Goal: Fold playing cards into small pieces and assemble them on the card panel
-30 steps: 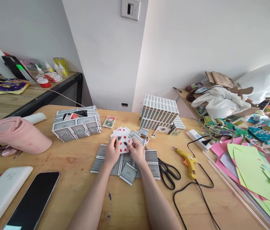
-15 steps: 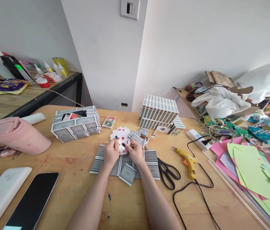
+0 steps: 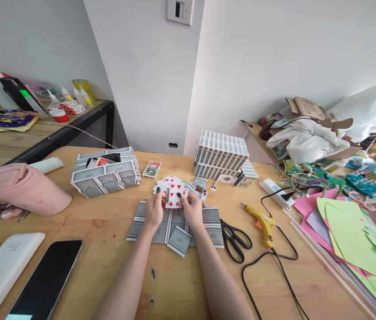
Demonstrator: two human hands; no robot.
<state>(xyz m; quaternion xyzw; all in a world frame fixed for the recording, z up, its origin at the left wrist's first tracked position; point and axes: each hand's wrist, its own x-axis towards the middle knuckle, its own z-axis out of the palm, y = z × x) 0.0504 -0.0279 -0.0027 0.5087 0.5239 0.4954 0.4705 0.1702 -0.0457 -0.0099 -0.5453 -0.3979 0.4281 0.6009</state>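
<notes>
Between my hands is a playing card [image 3: 174, 195], a six of hearts, face toward me. My left hand [image 3: 155, 210] pinches its left edge and my right hand [image 3: 192, 209] its right edge, thumbs on the front. Behind it, a spread of face-up cards [image 3: 159, 186] lies on the table. Just below my hands is a flat panel of grey-backed cards [image 3: 212, 222] joined edge to edge, partly hidden by my wrists. One loose card with folded edges [image 3: 179, 241] rests on the panel's front. More folded cards [image 3: 201, 184] lie right of the held card.
Black scissors [image 3: 236, 240] and a yellow glue gun [image 3: 263, 224] with its cable lie to the right. Behind are a card-covered box [image 3: 106, 178], a card pack [image 3: 151, 169] and stacked card boxes [image 3: 221, 153]. A phone [image 3: 46, 278] and pink bottle [image 3: 24, 189] are left; coloured paper [image 3: 354, 235] is right.
Both hands have lifted the six of hearts slightly away from me and turned it more upright and square to view. My right thumb has shifted along its edge.
</notes>
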